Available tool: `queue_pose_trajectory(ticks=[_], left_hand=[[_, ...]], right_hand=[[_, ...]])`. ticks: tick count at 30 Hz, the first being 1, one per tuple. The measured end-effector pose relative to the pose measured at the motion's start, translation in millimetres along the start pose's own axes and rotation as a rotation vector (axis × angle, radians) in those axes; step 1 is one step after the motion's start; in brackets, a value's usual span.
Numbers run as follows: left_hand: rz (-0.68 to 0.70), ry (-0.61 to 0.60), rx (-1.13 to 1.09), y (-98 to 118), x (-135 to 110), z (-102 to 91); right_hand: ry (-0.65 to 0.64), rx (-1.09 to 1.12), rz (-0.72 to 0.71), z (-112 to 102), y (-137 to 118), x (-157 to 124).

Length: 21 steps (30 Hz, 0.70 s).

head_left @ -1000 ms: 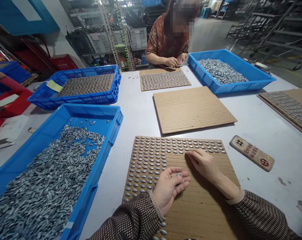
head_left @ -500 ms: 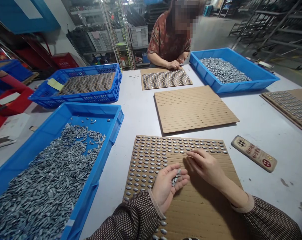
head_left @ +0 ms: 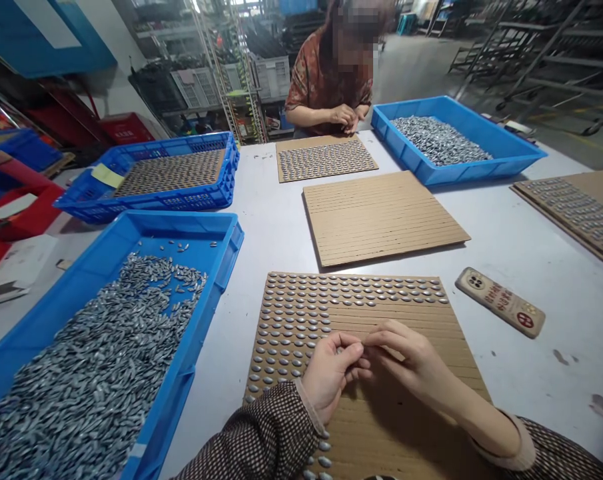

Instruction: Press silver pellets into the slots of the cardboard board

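Note:
Both my hands meet above a slotted cardboard sheet [head_left: 411, 413]. My left hand [head_left: 331, 373] is curled closed around small grey metal pieces, pointed at both ends; the fingers mostly cover them. Thumb and fingertips of my right hand [head_left: 406, 353] are pinched together against the left fingertips, and whatever is between them is too small to make out. Rows of the same metal pieces [head_left: 294, 353] stand in the slots along the sheet's left side and far edge. A blue bin [head_left: 188, 230] heaped with loose metal pieces [head_left: 101, 353] lies to the left.
Beyond the sheet lies a stack of slotted cardboard [head_left: 381, 217], with a phone [head_left: 501, 301] to the right. A co-worker [head_left: 326, 87] sits across the table by a filled sheet [head_left: 326, 160] and another blue bin [head_left: 511, 159]. A blue crate [head_left: 181, 200] stands at the back left.
My left hand has closed from an open palm over the metal pieces. My right hand has come from the far rows toward me, to the left fingertips.

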<state>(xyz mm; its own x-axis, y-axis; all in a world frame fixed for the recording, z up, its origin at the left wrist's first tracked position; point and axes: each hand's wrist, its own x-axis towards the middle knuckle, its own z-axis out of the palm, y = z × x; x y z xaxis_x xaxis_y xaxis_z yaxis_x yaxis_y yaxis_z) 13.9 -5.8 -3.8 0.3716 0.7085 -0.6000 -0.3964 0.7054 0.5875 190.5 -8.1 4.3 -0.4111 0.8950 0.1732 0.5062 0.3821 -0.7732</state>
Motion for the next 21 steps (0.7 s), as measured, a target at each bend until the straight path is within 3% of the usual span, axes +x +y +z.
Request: queue_pose_trajectory(ticks=[5, 11, 15, 21], left_hand=[[-0.016, 0.018, 0.007, 3, 3, 3.2], [-0.011, 0.106, -0.126, 20, 0, 2.9], [-0.066, 0.103, -0.109, 17, -4, 2.4], [-0.077, 0.106, -0.124, 15, -6, 4.6]], right_hand=[[-0.003, 0.024, 0.03, -3, 2, -7], [0.253, -0.233, 0.066, -12, 57, -5], [0.234, -0.369, 0.008, -16, 84, 4], [0.18, -0.487, -0.015, -14, 89, 10]])
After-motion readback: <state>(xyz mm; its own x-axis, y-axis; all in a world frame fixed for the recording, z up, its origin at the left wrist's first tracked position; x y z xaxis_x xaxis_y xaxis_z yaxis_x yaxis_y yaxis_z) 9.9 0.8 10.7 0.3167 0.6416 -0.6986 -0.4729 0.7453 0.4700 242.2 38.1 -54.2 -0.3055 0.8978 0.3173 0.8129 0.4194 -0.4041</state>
